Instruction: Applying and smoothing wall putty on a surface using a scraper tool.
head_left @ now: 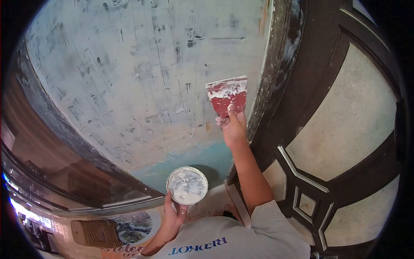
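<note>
At lower left sits a brown ridged object [95,233]. Right of it, the left hand [174,216] grips the near edge of a round tub [187,185] with its fingers; white paste lies inside. Beyond rises a pale, dark-scuffed wall [125,86]. Farther right, a red scraper [227,101], blade upward and smeared white, is held in the fingers of the right hand [235,129]; whether it touches the wall, I cannot tell. A dark panelled door [317,86] stands rightmost.
</note>
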The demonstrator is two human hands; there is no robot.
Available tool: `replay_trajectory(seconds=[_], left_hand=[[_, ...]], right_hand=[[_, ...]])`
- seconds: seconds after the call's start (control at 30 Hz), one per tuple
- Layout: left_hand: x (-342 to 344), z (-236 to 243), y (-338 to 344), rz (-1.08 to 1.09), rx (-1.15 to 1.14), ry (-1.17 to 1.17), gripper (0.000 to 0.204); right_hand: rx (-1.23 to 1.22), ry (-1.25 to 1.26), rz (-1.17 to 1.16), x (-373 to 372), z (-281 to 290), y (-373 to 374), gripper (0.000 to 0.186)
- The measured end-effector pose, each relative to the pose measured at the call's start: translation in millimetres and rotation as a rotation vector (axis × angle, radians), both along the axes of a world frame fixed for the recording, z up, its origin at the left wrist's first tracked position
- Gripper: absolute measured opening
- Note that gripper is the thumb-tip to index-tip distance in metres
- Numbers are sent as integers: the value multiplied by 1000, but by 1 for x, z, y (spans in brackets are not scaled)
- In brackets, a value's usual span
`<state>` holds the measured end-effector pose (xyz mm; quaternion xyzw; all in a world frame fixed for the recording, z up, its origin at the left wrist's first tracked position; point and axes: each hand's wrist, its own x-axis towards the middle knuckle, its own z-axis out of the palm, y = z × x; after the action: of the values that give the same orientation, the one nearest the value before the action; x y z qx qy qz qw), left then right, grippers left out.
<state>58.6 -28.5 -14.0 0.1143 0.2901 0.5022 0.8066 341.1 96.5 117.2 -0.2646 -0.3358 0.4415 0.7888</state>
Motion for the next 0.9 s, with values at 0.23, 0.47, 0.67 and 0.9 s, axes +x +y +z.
replay_trajectory(seconds=[0.23,0.47,0.67,0.9], left_hand=[[22,10,-2,7,36,0,59],[35,9,-1,-6,-9,18,53],[41,18,-4,34,-15,-5,52],[35,7,-5,58,-21,-2,56]], right_hand=[[-309,120,95,-12,-105,-32,35],[22,4,61,12,-5,-4,30],[-160,43,-6,1,-81,-29,33],[-29,-277,-152,45,-36,-56,34]])
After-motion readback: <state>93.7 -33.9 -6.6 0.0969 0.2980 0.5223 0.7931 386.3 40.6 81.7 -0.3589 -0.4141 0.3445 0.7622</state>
